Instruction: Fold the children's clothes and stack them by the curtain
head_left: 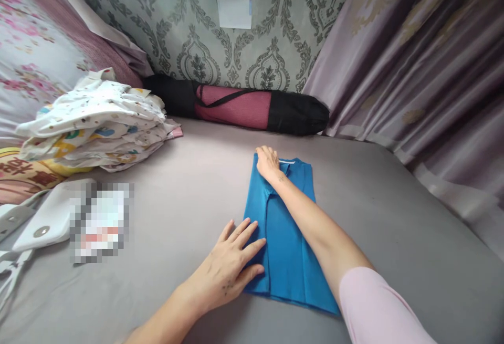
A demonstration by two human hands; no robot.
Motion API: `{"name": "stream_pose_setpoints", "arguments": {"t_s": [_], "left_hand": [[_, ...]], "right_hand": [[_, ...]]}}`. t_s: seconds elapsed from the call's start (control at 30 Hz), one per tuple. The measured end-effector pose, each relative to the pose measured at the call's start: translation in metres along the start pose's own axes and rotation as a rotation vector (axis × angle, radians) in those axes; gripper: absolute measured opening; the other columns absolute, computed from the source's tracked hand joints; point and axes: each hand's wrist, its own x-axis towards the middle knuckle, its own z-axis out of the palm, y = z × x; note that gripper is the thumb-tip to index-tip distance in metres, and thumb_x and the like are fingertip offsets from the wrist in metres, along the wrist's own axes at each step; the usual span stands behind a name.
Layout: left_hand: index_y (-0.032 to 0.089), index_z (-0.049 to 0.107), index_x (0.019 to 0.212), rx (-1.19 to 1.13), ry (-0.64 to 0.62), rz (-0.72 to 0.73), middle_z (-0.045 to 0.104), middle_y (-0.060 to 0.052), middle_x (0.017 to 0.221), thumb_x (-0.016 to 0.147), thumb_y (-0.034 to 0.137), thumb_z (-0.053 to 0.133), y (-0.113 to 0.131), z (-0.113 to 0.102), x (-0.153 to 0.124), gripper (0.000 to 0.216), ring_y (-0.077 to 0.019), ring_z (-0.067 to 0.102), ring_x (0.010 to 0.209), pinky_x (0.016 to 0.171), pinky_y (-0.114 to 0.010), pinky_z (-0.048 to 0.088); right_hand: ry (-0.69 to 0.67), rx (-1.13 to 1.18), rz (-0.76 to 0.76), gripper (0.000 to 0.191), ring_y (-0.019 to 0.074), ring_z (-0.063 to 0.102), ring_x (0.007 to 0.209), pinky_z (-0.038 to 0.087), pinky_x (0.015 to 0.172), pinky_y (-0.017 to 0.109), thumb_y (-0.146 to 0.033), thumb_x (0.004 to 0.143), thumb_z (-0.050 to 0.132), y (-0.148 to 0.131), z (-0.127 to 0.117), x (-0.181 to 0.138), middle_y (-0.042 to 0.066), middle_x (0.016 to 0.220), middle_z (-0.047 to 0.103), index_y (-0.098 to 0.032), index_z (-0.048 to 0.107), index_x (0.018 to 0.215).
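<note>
A blue shirt (285, 249) lies folded into a long rectangle on the grey sheet, with its sides turned inward and a white strip showing near the far edge. My left hand (236, 260) rests on its near left side, fingers spread and flat over the folded edge. At the far left corner, my right hand (268, 163) has its fingers curled closed on the cloth; the fingertips are partly hidden. My right forearm crosses over the shirt and covers part of its right side.
Left of the shirt stands a pile of folded printed clothes (98, 118). Nearer me are a white device (55, 218) with cables and a blurred-out object (103, 223). A long black and maroon bag (236, 107) lies along the patterned wall. Purple curtains (394, 55) hang at right.
</note>
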Motion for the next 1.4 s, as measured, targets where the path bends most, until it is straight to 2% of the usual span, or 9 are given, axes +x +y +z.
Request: {"name": "stream_pose_setpoints", "arguments": {"t_s": [0.1,0.3,0.53,0.7,0.8,0.9,0.97,1.03,1.4], "left_hand": [[0.023,0.046,0.143,0.022,0.03,-0.012,0.039,-0.012,0.153,0.101,0.036,0.035,0.001,0.003,0.002,0.045,-0.0271,0.031,0.144,0.117,-0.056,0.029],[0.02,0.035,0.15,0.065,-0.011,0.016,0.031,-0.015,0.157,0.099,0.047,0.039,0.0,0.013,-0.001,0.058,-0.0307,0.026,0.146,0.115,-0.057,0.031],[0.033,0.035,0.149,0.018,-0.029,0.021,0.028,-0.012,0.158,0.097,0.046,0.043,0.001,0.007,-0.002,0.054,-0.0326,0.025,0.146,0.114,-0.06,0.03],[0.032,0.045,0.144,-0.099,-0.043,0.001,0.034,-0.012,0.156,0.095,0.048,0.048,0.0,-0.001,0.0,0.051,-0.0323,0.026,0.146,0.115,-0.06,0.026],[0.028,0.06,0.131,-0.297,0.062,-0.063,0.051,-0.011,0.145,0.096,0.047,0.047,-0.006,-0.007,0.003,0.042,-0.0281,0.042,0.138,0.114,-0.05,0.032],[0.021,0.07,0.113,-0.544,0.295,-0.334,0.069,-0.009,0.12,0.095,0.048,0.046,-0.017,-0.012,0.005,0.04,-0.0245,0.063,0.114,0.1,-0.037,0.047],[0.018,0.071,0.102,-0.656,0.438,-0.525,0.074,-0.008,0.104,0.09,0.052,0.051,-0.024,-0.015,0.007,0.041,-0.024,0.068,0.099,0.088,-0.033,0.051],[0.016,0.071,0.094,-0.723,0.527,-0.632,0.075,-0.008,0.095,0.085,0.053,0.055,-0.028,-0.017,0.007,0.041,-0.0235,0.069,0.091,0.083,-0.032,0.051],[0.016,0.069,0.086,-0.889,0.629,-0.699,0.074,-0.007,0.088,0.073,0.055,0.066,-0.037,-0.014,0.009,0.041,-0.0212,0.068,0.089,0.081,-0.029,0.05]], "right_hand": [[-0.071,0.009,-0.086,0.048,0.026,0.044,0.131,0.03,0.109,0.04,-0.011,0.093,0.028,-0.01,0.001,-0.021,0.017,0.137,0.056,-0.01,0.054,0.133],[-0.222,0.032,-0.062,0.065,0.0287,0.018,0.148,0.011,0.12,0.043,-0.04,0.1,0.029,-0.011,0.014,-0.026,0.019,0.159,0.023,0.002,0.03,0.149],[-0.17,0.042,-0.068,0.067,0.0271,0.015,0.149,0.008,0.12,0.045,-0.046,0.1,0.027,0.0,0.025,-0.013,0.016,0.16,0.023,-0.002,0.029,0.151],[-0.126,0.047,-0.082,0.062,0.0266,0.019,0.148,0.01,0.12,0.044,-0.043,0.1,0.027,-0.002,0.025,-0.015,0.015,0.159,0.027,-0.004,0.035,0.148],[-0.149,0.036,-0.072,0.061,0.0272,0.017,0.148,0.008,0.12,0.046,-0.041,0.101,0.028,-0.007,0.018,-0.021,0.017,0.159,0.026,-0.004,0.036,0.148],[-0.205,0.033,-0.124,0.064,0.0281,0.013,0.149,0.004,0.12,0.048,-0.043,0.1,0.029,-0.013,0.011,-0.037,0.018,0.16,0.022,-0.002,0.032,0.149],[-0.242,0.046,-0.195,0.065,0.028,0.012,0.149,0.005,0.12,0.048,-0.044,0.1,0.028,-0.016,0.008,-0.052,0.018,0.16,0.021,-0.002,0.031,0.15],[-0.259,0.053,-0.268,0.066,0.0273,0.012,0.149,0.005,0.12,0.046,-0.045,0.1,0.026,-0.017,0.006,-0.068,0.017,0.16,0.022,-0.003,0.03,0.15],[-0.313,0.142,-0.606,0.069,0.0242,0.014,0.149,0.006,0.122,0.046,-0.054,0.097,0.038,-0.013,-0.015,-0.138,0.013,0.16,0.023,-0.014,0.03,0.152]]}}
